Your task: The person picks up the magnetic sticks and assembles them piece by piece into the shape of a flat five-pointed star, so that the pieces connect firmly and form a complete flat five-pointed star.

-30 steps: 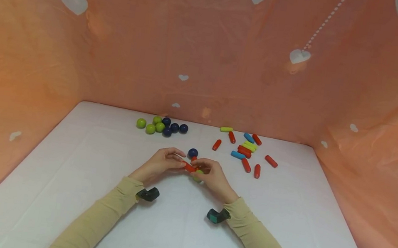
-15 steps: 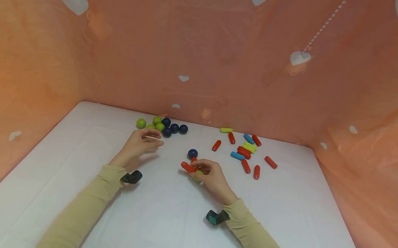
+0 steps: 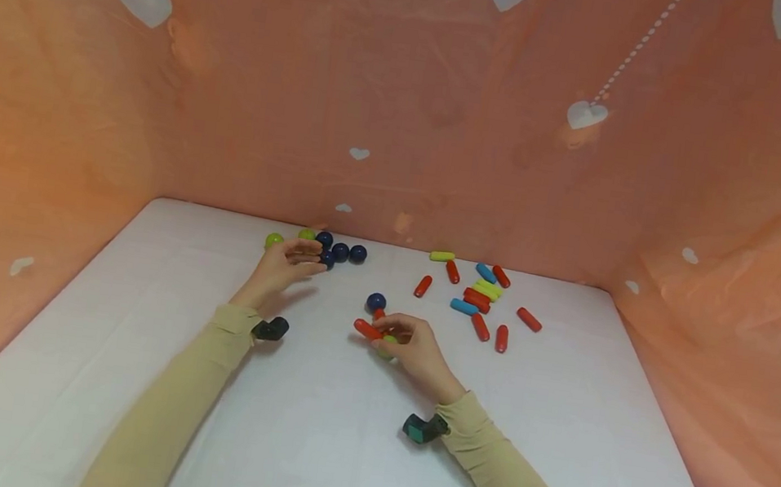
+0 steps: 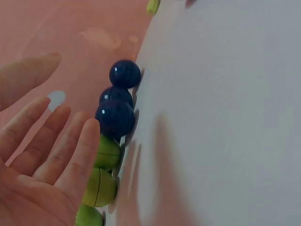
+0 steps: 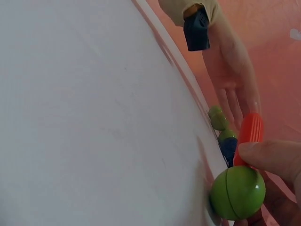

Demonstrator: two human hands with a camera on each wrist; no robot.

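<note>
At the back left of the table my left hand (image 3: pixel 279 268) reaches over the cluster of balls, fingers extended and the palm holding nothing. In the left wrist view navy balls (image 4: pixel 115 117) and green balls (image 4: pixel 99 187) lie just past its fingertips. Near the table's middle my right hand (image 3: pixel 418 352) pinches a red rod (image 5: pixel 249 132) between thumb and fingers. A green ball (image 5: pixel 237 193) sits at the rod's lower end, right by the thumb. Just beyond this hand is another navy ball (image 3: pixel 376 302) with a short red piece (image 3: pixel 379 315) against it, partly hidden by the fingers.
Loose red rods (image 3: pixel 529 319), blue rods (image 3: pixel 464 307) and yellow-green rods (image 3: pixel 442 256) lie scattered at the back right of the white table (image 3: pixel 307 430). An orange curtain (image 3: pixel 407 114) with white hearts stands along the back and both sides.
My left hand has let go of the red rod and moved left and away to the balls, partly covering them. The right hand has stayed in place with the rod.
</note>
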